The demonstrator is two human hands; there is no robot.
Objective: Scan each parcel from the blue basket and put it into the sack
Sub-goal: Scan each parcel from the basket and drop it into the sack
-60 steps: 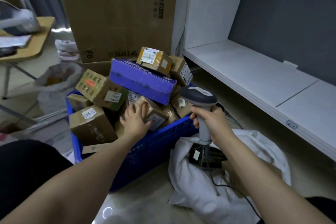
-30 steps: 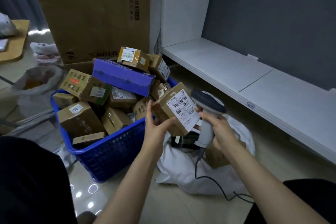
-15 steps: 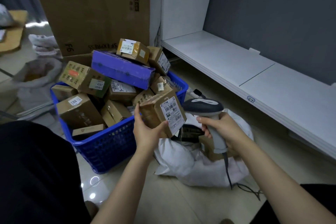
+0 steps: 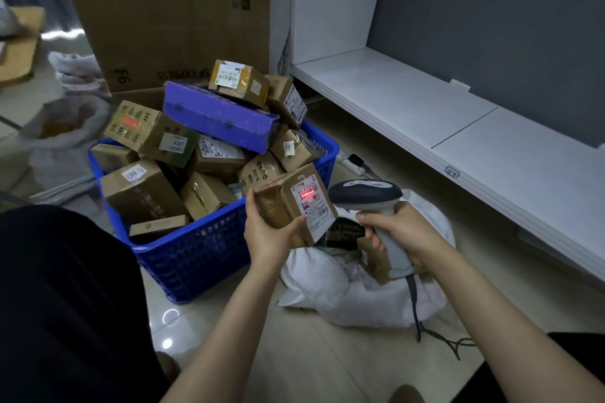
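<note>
Bright blue plastic basket (image 4: 203, 249), its walls patterned with small square holes, heaped with brown cardboard parcels (image 4: 144, 193) carrying white labels in black print, plus one violet-blue oblong box (image 4: 219, 114). Right of the basket: a tan cardboard parcel (image 4: 278, 206) with a red line glowing on its white label (image 4: 314, 209), a two-tone grey handheld scanner (image 4: 363, 199), a white fabric sack (image 4: 360, 298).

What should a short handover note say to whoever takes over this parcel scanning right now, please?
Left hand grips a brown parcel, label turned to the scanner.
Right hand grips the scanner; its red line lies on the label.
The blue basket is piled with parcels; the white sack lies open beside it, a brown box inside.
Done: parcel picked, scan under way.
Left: put it in the sack, then scan the rest.
</note>
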